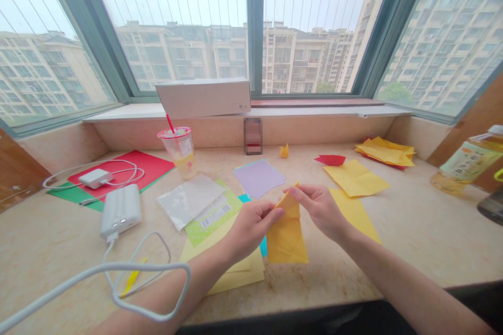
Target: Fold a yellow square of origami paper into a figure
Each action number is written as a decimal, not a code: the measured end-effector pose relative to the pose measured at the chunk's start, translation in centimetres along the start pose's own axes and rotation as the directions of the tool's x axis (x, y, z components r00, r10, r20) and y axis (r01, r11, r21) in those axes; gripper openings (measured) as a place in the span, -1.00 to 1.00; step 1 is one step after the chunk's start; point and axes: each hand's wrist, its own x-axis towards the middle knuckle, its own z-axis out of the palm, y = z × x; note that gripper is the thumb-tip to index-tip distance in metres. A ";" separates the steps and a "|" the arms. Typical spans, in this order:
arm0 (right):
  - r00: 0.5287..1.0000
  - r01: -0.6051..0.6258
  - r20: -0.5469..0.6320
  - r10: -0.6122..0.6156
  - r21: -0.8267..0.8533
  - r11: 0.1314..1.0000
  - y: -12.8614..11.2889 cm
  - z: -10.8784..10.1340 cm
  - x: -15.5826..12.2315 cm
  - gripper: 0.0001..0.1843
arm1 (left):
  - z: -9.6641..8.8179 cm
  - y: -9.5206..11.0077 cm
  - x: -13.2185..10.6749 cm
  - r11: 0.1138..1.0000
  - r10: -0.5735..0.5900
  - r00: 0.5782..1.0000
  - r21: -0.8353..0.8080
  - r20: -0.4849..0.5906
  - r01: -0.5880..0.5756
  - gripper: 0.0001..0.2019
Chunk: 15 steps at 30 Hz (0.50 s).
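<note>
A folded yellow-orange paper (288, 239) hangs between my two hands over the front of the counter, its narrow pointed end up. My left hand (253, 227) pinches its upper left edge between thumb and fingers. At the tip, my right hand (318, 207) grips the fold with thumb and forefinger. Creases cross the paper below the fingers. Under and left of my left hand lie pale yellow sheets (239, 275). Another yellow sheet (353, 217) lies partly behind my right hand, and a creased yellow square (356, 178) rests beyond it.
Left are a power bank (121, 210) with a looping cable (149, 268), a charger (95, 178), red paper (135, 167) and a drink cup (178, 154). A purple sheet (259, 178) and small folded orange piece (284, 152) lie ahead. A bottle (463, 162) stands right.
</note>
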 end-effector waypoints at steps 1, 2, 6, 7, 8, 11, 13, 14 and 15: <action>1.000 0.001 -0.029 -0.001 0.001 1.000 0.0 0.0 0.0 -0.66 | 0.0 0.0 0.0 1.000 0.003 1.000 0.015 0.012 -0.004 -0.60; 0.998 0.006 -0.056 -0.006 -0.003 1.000 0.0 0.0 0.0 -0.64 | -0.1 0.0 -0.1 1.000 0.005 1.000 0.024 0.026 -0.006 -0.60; 0.993 0.035 -0.110 -0.042 -0.060 0.998 0.1 0.1 -0.2 -0.60 | -0.1 0.0 -0.2 1.000 -0.010 0.996 -0.002 0.084 0.010 -0.59; 0.991 0.037 -0.125 -0.045 -0.067 0.997 0.2 0.2 -0.2 -0.60 | -0.1 0.1 -0.2 1.000 -0.019 0.996 -0.014 0.090 0.020 -0.58; 0.989 0.037 -0.141 -0.046 -0.070 0.997 0.2 0.2 -0.2 -0.60 | -0.1 0.1 -0.2 0.999 -0.029 0.996 -0.027 0.089 0.031 -0.58; 0.980 0.028 -0.194 -0.038 -0.055 0.998 0.5 0.1 -0.1 -0.59 | 0.0 0.3 -0.3 0.994 -0.038 0.994 -0.095 0.106 0.049 -0.59; 0.976 0.026 -0.215 -0.029 -0.014 1.000 0.6 -0.1 0.1 -0.57 | 0.0 0.4 -0.3 0.989 -0.013 0.994 -0.143 0.105 0.028 -0.62; 0.981 0.025 -0.191 -0.021 0.023 0.999 0.7 -0.3 0.3 -0.55 | 0.0 0.4 -0.2 0.986 0.003 0.996 -0.165 0.087 0.012 -0.64; 0.991 0.019 -0.132 -0.010 0.064 0.998 0.7 -0.4 0.3 -0.53 | -0.1 0.4 -0.2 0.983 0.014 0.998 -0.182 0.055 -0.003 -0.66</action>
